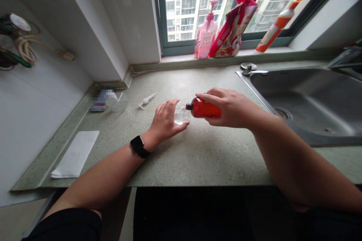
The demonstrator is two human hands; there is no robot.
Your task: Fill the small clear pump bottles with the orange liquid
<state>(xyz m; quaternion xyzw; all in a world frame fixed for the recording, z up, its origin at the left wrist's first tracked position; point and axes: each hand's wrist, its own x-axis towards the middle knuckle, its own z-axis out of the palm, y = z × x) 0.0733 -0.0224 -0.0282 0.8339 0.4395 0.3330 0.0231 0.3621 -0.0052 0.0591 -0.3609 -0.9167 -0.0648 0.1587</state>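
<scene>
Sleeve (66, 224) nearest; we grip bottle (206, 109) sideways in right hand (230, 108), neck (189, 107) pointing left to cup (180, 115) clasped in left hand (166, 121).

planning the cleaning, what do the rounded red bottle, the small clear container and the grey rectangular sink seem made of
Rounded red bottle: probably glossy plastic, bright highlights. Small clear container: glossy plastic or glass, transparent walls. Grey rectangular sink: likely satin stainless steel, soft metallic sheen.

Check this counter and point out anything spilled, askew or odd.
Only one thing stands out: a whitish pump top lies loose on the counter, left of the left hand, fixed to no bottle. The red bottle is tipped in the right hand toward a clear container, but no spill shows.
</scene>
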